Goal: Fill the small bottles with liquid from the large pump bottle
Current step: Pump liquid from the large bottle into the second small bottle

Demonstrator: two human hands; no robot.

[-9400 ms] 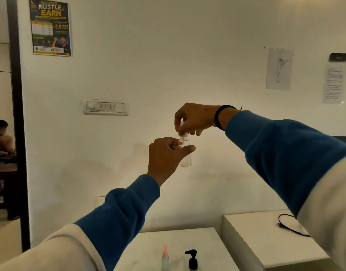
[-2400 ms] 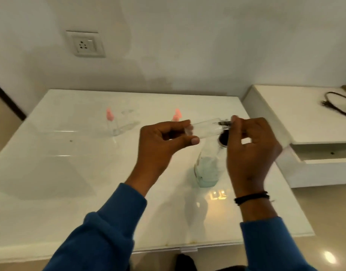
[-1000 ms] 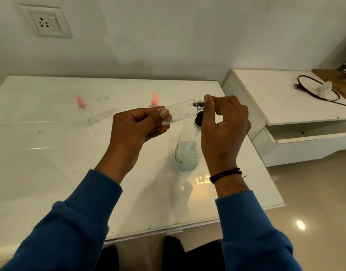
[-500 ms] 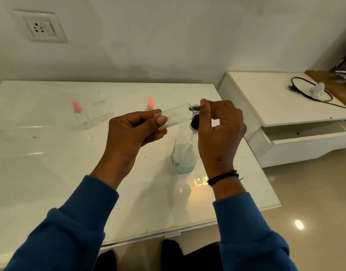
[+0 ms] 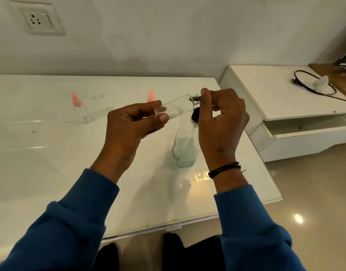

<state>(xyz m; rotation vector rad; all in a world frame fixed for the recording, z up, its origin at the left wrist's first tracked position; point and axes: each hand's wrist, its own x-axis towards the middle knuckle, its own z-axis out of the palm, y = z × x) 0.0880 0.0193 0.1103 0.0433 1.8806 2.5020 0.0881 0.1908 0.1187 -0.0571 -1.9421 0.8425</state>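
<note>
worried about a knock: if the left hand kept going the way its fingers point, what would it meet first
Probably the right hand, pinching the neck of the small clear bottle that the left hand holds; the pump bottle seems lower, though depth is unclear.

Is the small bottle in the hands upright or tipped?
Tipped: the small bottle lies nearly level, neck toward the right hand.

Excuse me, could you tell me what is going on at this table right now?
A person in blue sleeves holds a small clear plastic bottle tilted sideways above the white glass-topped table. The left hand grips its base, while the right hand pinches its dark threaded neck. The large clear pump bottle of pale blue liquid stands just below. Two pink-capped small bottles wait farther back.
</note>
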